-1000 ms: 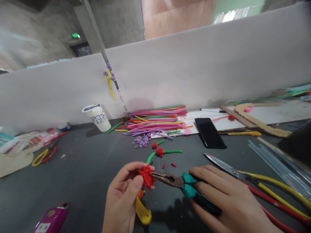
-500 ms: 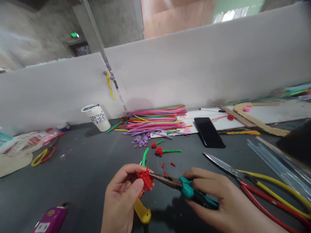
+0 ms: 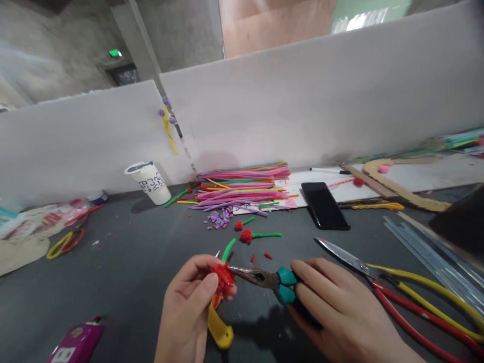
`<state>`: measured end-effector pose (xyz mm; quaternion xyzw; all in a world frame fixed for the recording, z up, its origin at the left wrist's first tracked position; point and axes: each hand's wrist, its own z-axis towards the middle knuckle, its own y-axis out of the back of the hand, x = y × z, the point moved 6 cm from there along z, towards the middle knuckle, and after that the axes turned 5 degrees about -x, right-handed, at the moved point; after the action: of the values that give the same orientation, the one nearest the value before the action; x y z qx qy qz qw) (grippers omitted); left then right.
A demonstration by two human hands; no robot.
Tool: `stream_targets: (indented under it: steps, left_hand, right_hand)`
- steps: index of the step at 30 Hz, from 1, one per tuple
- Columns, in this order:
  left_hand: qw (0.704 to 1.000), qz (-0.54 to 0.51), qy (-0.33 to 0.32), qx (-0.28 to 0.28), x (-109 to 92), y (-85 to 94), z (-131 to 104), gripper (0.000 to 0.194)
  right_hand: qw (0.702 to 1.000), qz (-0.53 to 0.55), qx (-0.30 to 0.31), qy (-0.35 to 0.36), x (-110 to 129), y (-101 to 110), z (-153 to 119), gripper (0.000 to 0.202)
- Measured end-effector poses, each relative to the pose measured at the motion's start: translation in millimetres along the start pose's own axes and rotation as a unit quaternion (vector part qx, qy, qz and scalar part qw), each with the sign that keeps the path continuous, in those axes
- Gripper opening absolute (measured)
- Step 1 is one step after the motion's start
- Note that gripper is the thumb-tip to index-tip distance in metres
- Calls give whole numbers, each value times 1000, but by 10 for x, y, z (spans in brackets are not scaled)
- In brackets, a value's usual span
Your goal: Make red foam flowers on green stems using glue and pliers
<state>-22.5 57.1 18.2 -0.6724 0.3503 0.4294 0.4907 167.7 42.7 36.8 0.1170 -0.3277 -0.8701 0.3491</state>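
Some of the flower [image 3: 224, 280] is hidden by my left hand [image 3: 188, 298], which pinches it; right of it, my right hand [image 3: 335, 305] grips pliers [image 3: 269, 280], partly covering them. From here, I can't count the purple bits [image 3: 220, 219] beyond the flower.

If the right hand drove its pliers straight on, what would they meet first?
The red fuzzy piece in the left hand; the pliers seem to reach its edge, though depth is unclear.
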Motion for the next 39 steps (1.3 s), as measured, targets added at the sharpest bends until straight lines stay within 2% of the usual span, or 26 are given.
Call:
stream_targets:
  steps: [5, 10, 22, 30, 39]
  left_hand:
    - [1000, -10, 9, -27, -9, 7, -18, 17]
    - [999, -14, 0, -48, -29, -6, -27, 17]
    - [999, -30, 20, -35, -1, -52, -44, 16]
    - [998, -46, 20, -25, -19, -21, -9, 17]
    - [999, -46, 16, -9, -7, -45, -11, 16]
  right_hand:
    - [999, -48, -17, 11, 24, 53, -4, 25]
    - [999, -41, -26, 3, 30, 103, 14, 22]
    - [999, -45, -16, 12, 24, 51, -23, 21]
    - [999, -7, -26, -24, 11, 128, 35, 18]
    - [999, -10, -35, -5, 12, 100, 48, 23]
